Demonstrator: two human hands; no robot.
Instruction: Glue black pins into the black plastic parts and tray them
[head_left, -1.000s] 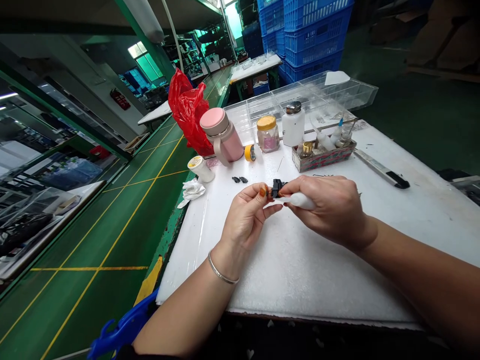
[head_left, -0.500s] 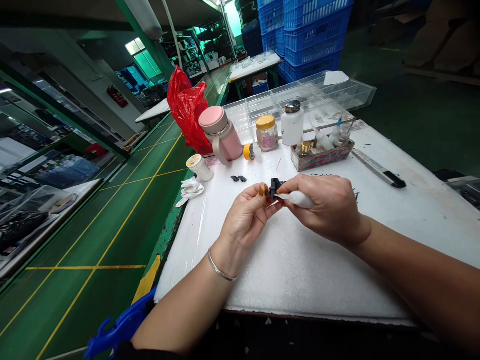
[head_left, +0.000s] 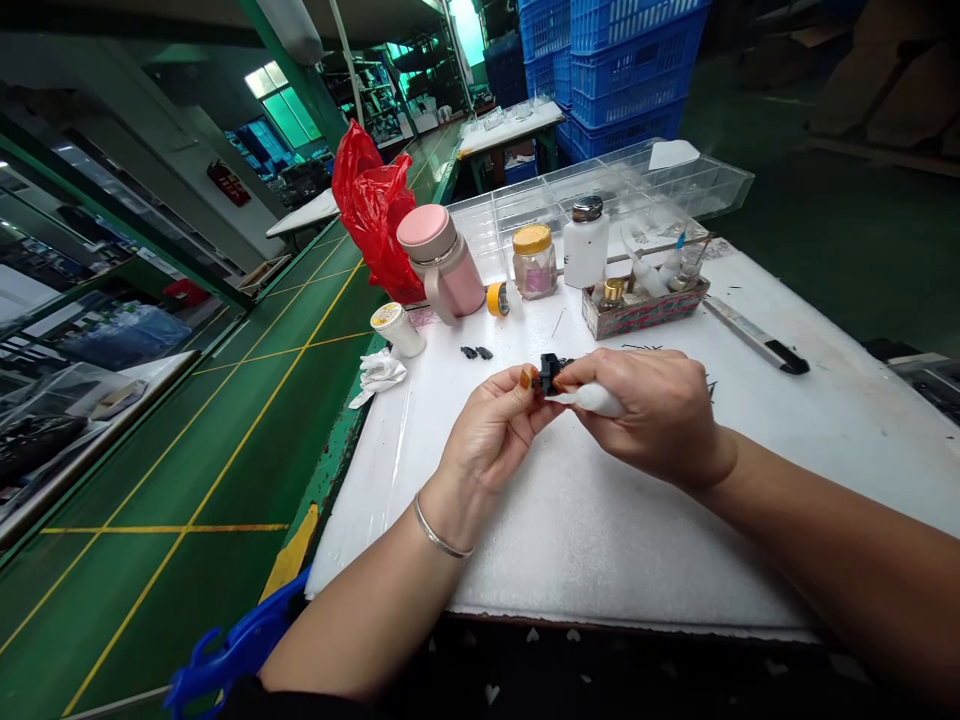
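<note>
Between the fingertips of my left hand is a small black plastic part, held just above the white foam sheet. My right hand is closed around a small white squeeze bottle. Its thin tip points left and meets the lower edge of the black part; whether it touches cannot be made out. Two small black pieces lie on the sheet beyond my left hand. Some thin black bits lie behind my right hand, which partly hides them.
Farther back stand a pink mug, a yellow tape roll, a yellow-lidded jar, a white bottle and a small box of bottles. A utility knife lies right; a white glove and white tub sit left.
The view has shifted very slightly. Both hands keep the same hold on the black part and the squeeze bottle, with barely any movement.
</note>
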